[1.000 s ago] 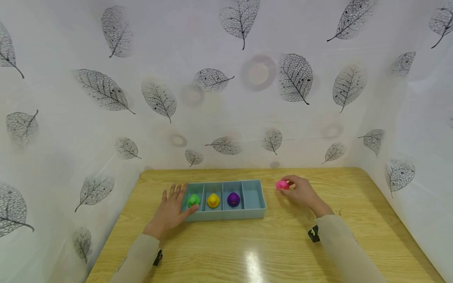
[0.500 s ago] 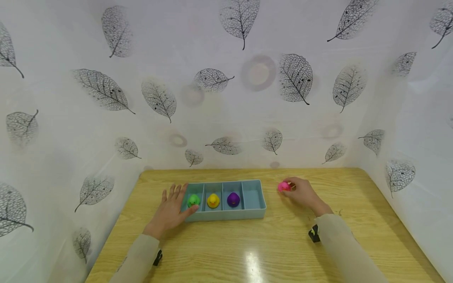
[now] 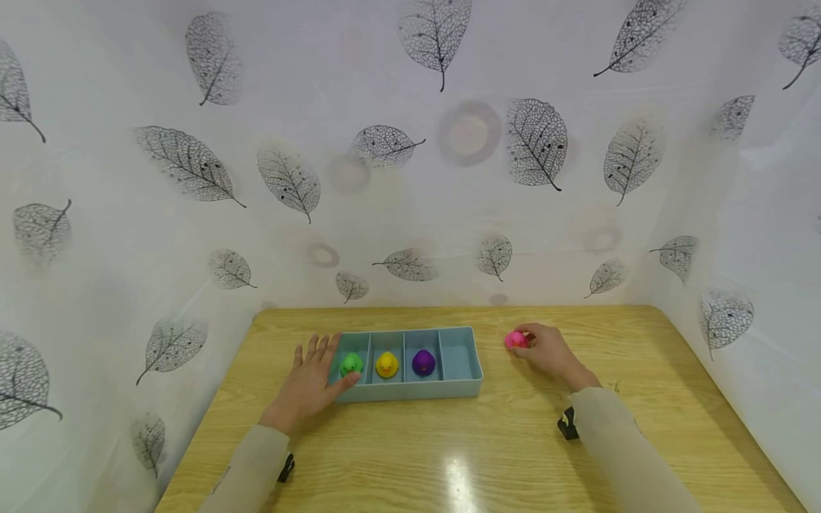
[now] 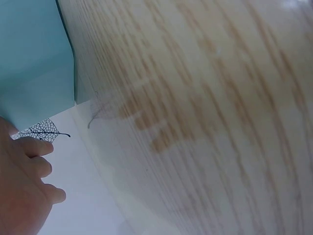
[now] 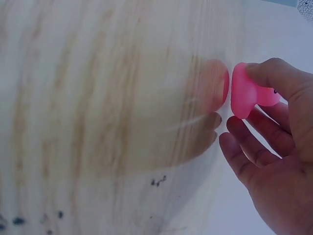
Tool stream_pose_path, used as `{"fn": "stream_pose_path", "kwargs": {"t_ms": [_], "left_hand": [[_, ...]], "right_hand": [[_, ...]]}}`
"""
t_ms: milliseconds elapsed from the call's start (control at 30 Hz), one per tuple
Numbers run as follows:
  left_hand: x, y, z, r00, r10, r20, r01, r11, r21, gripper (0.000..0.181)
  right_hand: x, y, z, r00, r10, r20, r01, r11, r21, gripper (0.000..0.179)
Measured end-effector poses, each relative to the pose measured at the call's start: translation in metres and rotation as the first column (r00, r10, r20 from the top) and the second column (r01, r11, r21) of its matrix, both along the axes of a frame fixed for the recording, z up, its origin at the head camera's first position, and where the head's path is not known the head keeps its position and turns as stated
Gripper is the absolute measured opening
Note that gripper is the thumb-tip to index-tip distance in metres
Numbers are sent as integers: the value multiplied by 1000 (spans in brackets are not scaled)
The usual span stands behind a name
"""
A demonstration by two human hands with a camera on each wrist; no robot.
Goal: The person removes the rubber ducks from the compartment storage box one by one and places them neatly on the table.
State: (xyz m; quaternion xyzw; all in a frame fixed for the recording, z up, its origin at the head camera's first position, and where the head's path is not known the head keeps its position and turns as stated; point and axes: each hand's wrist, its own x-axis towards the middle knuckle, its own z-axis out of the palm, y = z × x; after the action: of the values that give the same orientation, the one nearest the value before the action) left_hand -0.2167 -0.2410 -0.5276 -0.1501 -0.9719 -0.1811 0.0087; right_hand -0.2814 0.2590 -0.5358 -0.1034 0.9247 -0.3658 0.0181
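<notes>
A pink toy duck (image 3: 516, 340) is pinched between the thumb and fingers of my right hand (image 3: 548, 350), to the right of the tray. In the right wrist view the duck (image 5: 244, 92) has its base very close to the tabletop; whether it touches I cannot tell. My left hand (image 3: 309, 379) lies with fingers spread at the left end of a blue-grey divided tray (image 3: 410, 391), its thumb over the front rim. From left to right, the tray's compartments hold a green duck (image 3: 350, 364), a yellow duck (image 3: 387, 365) and a purple duck (image 3: 423, 363). The rightmost compartment holds nothing.
The glossy wooden table (image 3: 398, 456) has a back edge against a white leaf-patterned curtain (image 3: 410, 214), which also hangs at both sides. A black wrist device (image 3: 568, 423) shows by the right sleeve. Small dark marks dot the tabletop there.
My right hand has shifted slightly to the right and toward me with the pink duck in its grip. The left hand, the tray and the other ducks keep their places.
</notes>
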Motion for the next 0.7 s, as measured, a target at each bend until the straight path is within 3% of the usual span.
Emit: {"fn": "stream_pose_path", "kwargs": {"t_ms": [700], "left_hand": [[0, 0, -2, 1000, -1, -12, 1, 1000, 14, 95]], "right_hand": [[-2, 0, -2, 1000, 5, -4, -5, 999, 36, 41]]}}
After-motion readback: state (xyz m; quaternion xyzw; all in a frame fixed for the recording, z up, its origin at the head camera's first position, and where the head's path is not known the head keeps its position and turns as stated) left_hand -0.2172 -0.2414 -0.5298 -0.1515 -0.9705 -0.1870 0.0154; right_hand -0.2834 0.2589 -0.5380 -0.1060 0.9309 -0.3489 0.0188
